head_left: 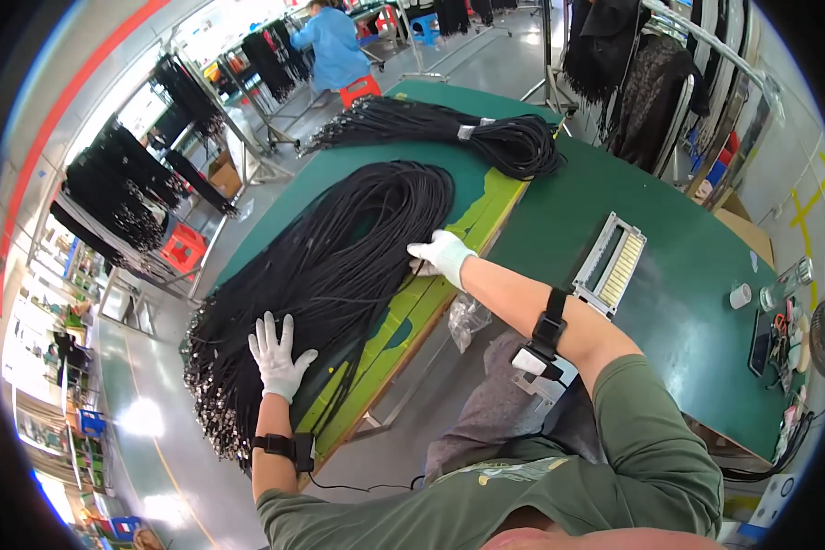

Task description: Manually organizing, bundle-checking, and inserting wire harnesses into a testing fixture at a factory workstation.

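Note:
A large loose bundle of black cables [339, 229] lies looped across the green table, its many silvery connector ends [213, 376] fanned out at the near left. My left hand [281, 356], in a white glove, rests flat on the cables near those ends with its fingers spread. At the right edge of the loop is my right hand [445, 258], also gloved, its fingers curled about the cables at the bundle's side. How many strands are in that grip is hidden. Behind it lies a second bundle of black cables [403, 126], tied with a pale band [467, 132].
A yellow-green strip [403, 316] runs along the table's edge. A metal-framed tray [610, 264] sits on the green tabletop [541, 229] to the right, with a white spool [740, 295] and scissors [781, 323] beyond. Racks of black cables [124, 188] stand left; a person in blue [333, 46] works behind.

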`<state>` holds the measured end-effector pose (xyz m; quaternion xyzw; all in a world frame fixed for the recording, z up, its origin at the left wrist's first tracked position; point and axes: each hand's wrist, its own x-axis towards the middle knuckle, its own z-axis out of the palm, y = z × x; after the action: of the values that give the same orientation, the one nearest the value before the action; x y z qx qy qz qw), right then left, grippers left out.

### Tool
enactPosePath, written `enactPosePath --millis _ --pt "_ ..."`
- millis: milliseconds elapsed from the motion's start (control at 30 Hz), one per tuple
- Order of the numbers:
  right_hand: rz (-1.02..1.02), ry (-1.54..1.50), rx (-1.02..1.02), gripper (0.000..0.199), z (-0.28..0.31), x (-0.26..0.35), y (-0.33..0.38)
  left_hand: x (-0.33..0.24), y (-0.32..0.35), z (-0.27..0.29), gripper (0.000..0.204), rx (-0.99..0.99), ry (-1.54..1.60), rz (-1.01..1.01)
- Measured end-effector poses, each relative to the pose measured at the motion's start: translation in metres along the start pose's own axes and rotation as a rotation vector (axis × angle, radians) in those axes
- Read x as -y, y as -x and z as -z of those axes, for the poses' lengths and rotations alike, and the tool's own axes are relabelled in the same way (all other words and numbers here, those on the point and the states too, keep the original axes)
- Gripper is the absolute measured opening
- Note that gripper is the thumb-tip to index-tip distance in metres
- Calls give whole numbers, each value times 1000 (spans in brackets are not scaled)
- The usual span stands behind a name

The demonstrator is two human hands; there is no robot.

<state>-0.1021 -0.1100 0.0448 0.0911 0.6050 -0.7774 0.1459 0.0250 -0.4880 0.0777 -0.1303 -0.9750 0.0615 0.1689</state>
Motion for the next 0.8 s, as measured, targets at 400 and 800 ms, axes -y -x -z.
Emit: enactPosePath --millis 400,800 --pt "489 402 -396 58 215 -15 223 -129 -127 74 21 -198 581 -105" --pt "418 1072 -1077 34 305 -62 327 -288 -255 5 71 -537 -15 -110"
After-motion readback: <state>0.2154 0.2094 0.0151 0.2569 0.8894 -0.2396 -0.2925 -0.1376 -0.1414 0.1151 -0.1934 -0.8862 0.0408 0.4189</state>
